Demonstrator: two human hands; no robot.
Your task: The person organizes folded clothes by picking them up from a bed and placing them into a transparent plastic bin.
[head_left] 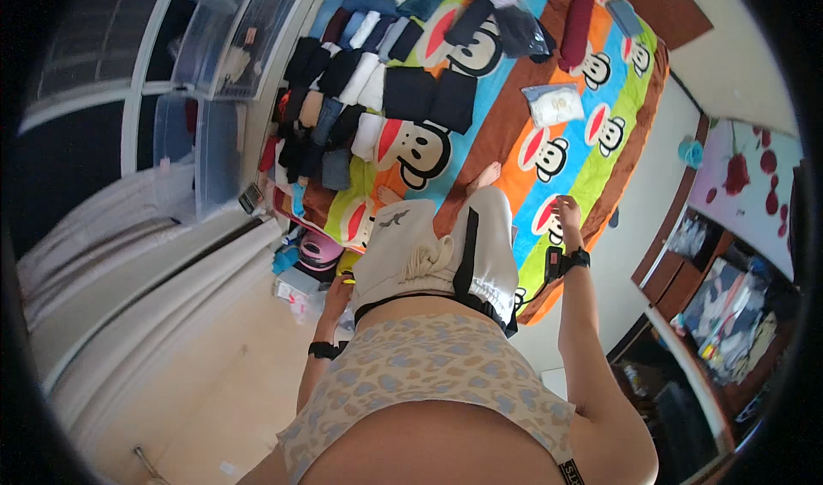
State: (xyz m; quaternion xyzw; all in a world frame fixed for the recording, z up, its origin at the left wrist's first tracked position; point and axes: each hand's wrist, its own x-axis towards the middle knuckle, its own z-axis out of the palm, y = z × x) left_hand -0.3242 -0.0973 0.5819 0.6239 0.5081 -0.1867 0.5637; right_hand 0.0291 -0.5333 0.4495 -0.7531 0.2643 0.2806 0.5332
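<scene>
My left hand [336, 296] hangs beside my left hip, with a dark band on its wrist. Its fingers are partly hidden, and a small yellow patch shows at the fingertips; I cannot tell whether it is held. To the right of my thigh, my right hand [567, 216] hangs loosely open above the patterned blanket [506, 138], empty. A black device with a cable [555, 265] is strapped to that wrist. My bare feet rest on the blanket. Folded dark garments [410, 93] lie ahead of me, alongside rows of folded clothes [343, 73].
A clear plastic packet [553, 104], a dark red roll [576, 26] and a dark plastic-wrapped bundle [521, 32] lie on the blanket. Transparent storage boxes [219, 155] stand left by the window. A pink helmet-like object [320, 250] sits below the bed's left edge. Open shelves [729, 313] hold clothes at right.
</scene>
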